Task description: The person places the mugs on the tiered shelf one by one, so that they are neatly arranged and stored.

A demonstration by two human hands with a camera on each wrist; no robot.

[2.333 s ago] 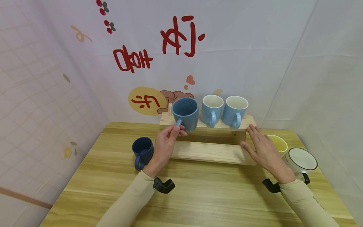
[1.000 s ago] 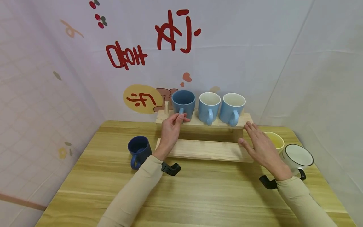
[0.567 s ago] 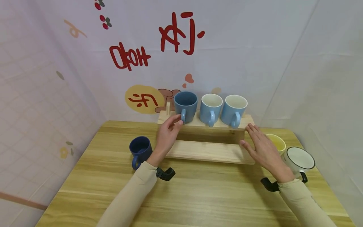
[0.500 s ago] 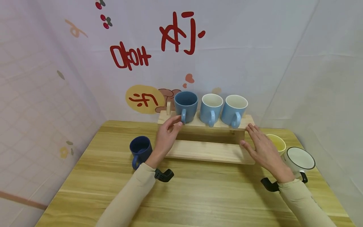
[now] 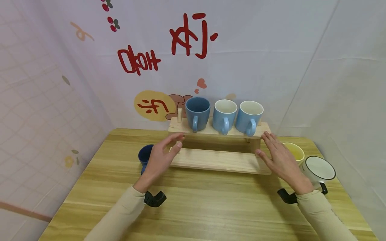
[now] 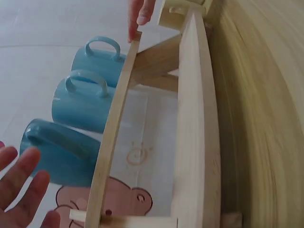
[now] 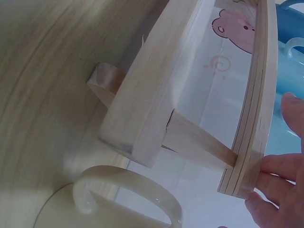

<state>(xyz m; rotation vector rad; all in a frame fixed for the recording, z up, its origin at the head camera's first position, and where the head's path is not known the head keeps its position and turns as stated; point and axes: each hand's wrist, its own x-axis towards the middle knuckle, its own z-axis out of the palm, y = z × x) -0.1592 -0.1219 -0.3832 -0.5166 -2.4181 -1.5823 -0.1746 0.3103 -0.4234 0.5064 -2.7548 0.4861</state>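
A two-tier wooden rack (image 5: 223, 161) stands on the table. On its upper board, from left to right, are a grey-blue mug (image 5: 199, 117) and two light blue mugs, the middle one (image 5: 222, 120) and the right one (image 5: 246, 121), all upright with handles toward me. My left hand (image 5: 159, 160) is in the air before the rack's left end, fingers loosely bent and holding nothing. It partly hides a dark blue mug (image 5: 144, 154) on the table. My right hand (image 5: 280, 164) rests its fingertips (image 7: 273, 187) against the upper board's right end.
Right of the rack, a yellow mug (image 5: 297, 152) stands partly behind my right hand. Beside it is a white mug (image 5: 320, 169) with a black rim and black handle. A white printed cloth (image 5: 256, 67) hangs close behind the rack.
My left hand set the grey-blue mug on the upper board, let go of its handle, and drew back down and left. My right hand has stayed at the rack's right end.
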